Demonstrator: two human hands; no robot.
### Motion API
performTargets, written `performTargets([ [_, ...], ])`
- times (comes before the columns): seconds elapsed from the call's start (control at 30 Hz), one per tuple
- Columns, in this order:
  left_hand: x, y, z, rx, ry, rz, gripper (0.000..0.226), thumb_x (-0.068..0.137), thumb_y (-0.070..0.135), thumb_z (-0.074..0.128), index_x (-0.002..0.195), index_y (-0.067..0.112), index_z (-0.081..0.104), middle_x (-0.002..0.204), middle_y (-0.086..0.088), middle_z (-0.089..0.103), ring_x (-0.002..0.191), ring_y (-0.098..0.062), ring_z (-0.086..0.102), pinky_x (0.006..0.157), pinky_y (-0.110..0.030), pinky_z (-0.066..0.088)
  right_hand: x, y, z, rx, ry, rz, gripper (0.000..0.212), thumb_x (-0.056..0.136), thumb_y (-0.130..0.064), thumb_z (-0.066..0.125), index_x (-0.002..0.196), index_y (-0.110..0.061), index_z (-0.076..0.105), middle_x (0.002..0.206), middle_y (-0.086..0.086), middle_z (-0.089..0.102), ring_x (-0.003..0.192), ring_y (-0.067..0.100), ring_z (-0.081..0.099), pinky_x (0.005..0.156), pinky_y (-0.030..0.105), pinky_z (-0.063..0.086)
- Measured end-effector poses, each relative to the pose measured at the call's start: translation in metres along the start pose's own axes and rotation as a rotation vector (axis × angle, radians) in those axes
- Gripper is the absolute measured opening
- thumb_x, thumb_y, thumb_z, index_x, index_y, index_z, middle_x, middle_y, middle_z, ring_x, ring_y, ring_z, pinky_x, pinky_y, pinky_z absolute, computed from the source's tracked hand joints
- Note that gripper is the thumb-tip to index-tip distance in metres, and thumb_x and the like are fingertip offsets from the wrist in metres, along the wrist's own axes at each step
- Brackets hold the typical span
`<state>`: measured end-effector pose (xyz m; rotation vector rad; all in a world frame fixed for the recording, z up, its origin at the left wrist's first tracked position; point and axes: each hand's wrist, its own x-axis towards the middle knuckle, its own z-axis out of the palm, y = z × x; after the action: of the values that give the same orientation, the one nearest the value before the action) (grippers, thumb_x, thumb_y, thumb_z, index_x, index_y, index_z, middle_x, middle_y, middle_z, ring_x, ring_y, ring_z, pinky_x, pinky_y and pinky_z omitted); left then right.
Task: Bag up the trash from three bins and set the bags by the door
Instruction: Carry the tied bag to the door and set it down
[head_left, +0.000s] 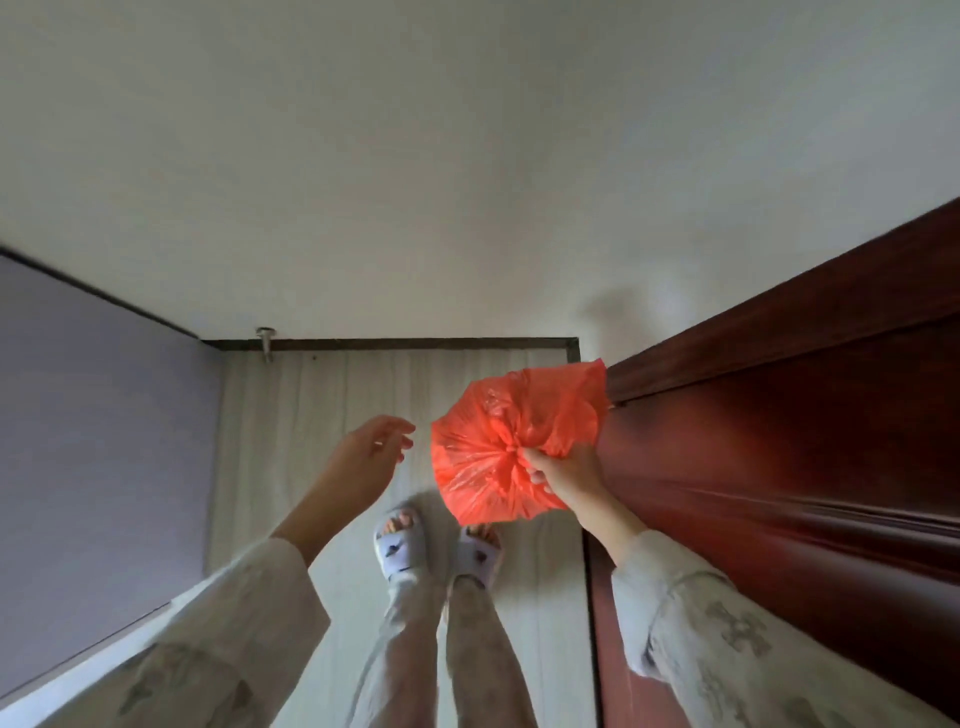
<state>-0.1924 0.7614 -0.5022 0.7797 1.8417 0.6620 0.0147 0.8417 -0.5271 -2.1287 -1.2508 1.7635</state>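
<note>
A red plastic trash bag (498, 441) hangs in the air above the floor, its neck bunched into a knot. My right hand (563, 475) grips that bunched neck, close beside the dark red wooden door (789, 441) on the right. My left hand (371, 452) hovers just left of the bag with relaxed fingers, touching nothing. The bag's contents are hidden by the plastic.
I stand in a narrow space on a pale wood-grain floor (322, 415), my slippered feet (400, 545) below the bag. A white wall (415, 182) closes the far end, with a metal door stop (266, 343) at its base. A purple-grey panel (98, 431) lines the left.
</note>
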Motion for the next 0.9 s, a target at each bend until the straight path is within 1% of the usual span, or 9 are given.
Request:
performTargets([
  [0.07,0.038,-0.015,0.014,0.074,-0.024,-0.004,0.019,0.092,0.006,0.041,0.097,0.017,0.057,0.083,-0.002,0.061,0.066,-0.001,0.059,0.058,-0.004,0.042,0.047,0.001,0.001,0.009,0.018,0.015,0.028,0.082,-0.011,0.064,0.056,-0.015,0.055,0.056,0.003,0.056,0.034,0.0,0.052,0.039,0.01,0.039],
  [0.1,0.055,-0.024,0.022,0.101,-0.034,-0.006,0.019,0.092,0.007,0.042,0.096,0.018,0.057,0.084,-0.002,0.062,0.071,-0.009,0.06,0.063,-0.008,0.043,0.071,0.004,0.003,0.005,0.02,0.026,0.029,0.083,-0.011,0.063,0.056,-0.015,0.054,0.056,0.003,0.055,0.034,0.0,0.051,0.04,0.011,0.039],
  [0.17,0.085,-0.044,0.04,0.135,-0.058,-0.015,0.019,0.091,0.007,0.043,0.095,0.019,0.058,0.086,-0.003,0.063,0.079,-0.021,0.06,0.074,-0.024,0.046,0.117,0.015,0.008,0.02,0.03,0.063,0.029,0.085,-0.01,0.059,0.057,-0.014,0.052,0.055,0.004,0.052,0.029,-0.001,0.048,0.036,0.012,0.035],
  [0.23,0.112,-0.065,0.054,0.17,-0.087,-0.026,0.02,0.091,0.007,0.044,0.097,0.017,0.059,0.086,-0.003,0.064,0.083,-0.021,0.061,0.081,-0.028,0.045,0.162,0.031,0.015,0.047,0.055,0.098,0.027,0.086,-0.011,0.058,0.06,-0.014,0.052,0.057,0.005,0.053,0.028,-0.002,0.046,0.033,0.013,0.033],
  [0.3,0.141,-0.093,0.07,0.199,-0.12,-0.028,0.021,0.09,0.006,0.044,0.095,0.021,0.058,0.083,-0.001,0.064,0.084,-0.022,0.062,0.084,-0.03,0.046,0.208,0.049,0.024,0.057,0.08,0.135,0.022,0.087,-0.016,0.056,0.064,-0.015,0.055,0.061,0.004,0.056,0.037,0.001,0.051,0.037,0.015,0.037],
  [0.4,0.176,-0.128,0.087,0.24,-0.152,-0.024,0.024,0.09,0.005,0.043,0.092,0.025,0.056,0.081,0.002,0.063,0.086,-0.025,0.063,0.085,-0.034,0.047,0.265,0.069,0.032,0.118,0.096,0.178,0.018,0.09,-0.022,0.051,0.089,-0.008,0.063,0.074,0.004,0.061,0.057,0.008,0.055,0.049,0.02,0.041],
  [0.5,0.202,-0.156,0.101,0.272,-0.161,-0.022,0.022,0.091,0.005,0.042,0.098,0.019,0.059,0.085,0.001,0.063,0.086,-0.021,0.062,0.084,-0.031,0.045,0.31,0.084,0.037,0.141,0.114,0.189,0.035,0.093,-0.022,0.048,0.113,0.005,0.058,0.083,0.007,0.064,0.06,0.01,0.055,0.05,0.019,0.045],
  [0.67,0.227,-0.188,0.111,0.26,-0.184,-0.063,0.023,0.091,0.006,0.041,0.099,0.017,0.059,0.087,0.0,0.062,0.09,-0.024,0.062,0.087,-0.034,0.046,0.341,0.101,0.05,0.186,0.101,0.259,0.029,0.095,-0.026,0.044,0.108,-0.003,0.057,0.101,0.011,0.064,0.067,0.01,0.059,0.045,0.016,0.047],
  [0.9,0.214,-0.183,0.099,0.255,-0.188,-0.101,0.025,0.093,0.01,0.038,0.108,0.014,0.058,0.092,0.002,0.061,0.091,-0.018,0.06,0.083,-0.027,0.041,0.316,0.082,0.054,0.198,0.011,0.307,0.037,0.094,-0.022,0.047,0.124,-0.001,0.049,0.127,0.016,0.056,0.11,0.026,0.057,0.076,0.033,0.049],
])
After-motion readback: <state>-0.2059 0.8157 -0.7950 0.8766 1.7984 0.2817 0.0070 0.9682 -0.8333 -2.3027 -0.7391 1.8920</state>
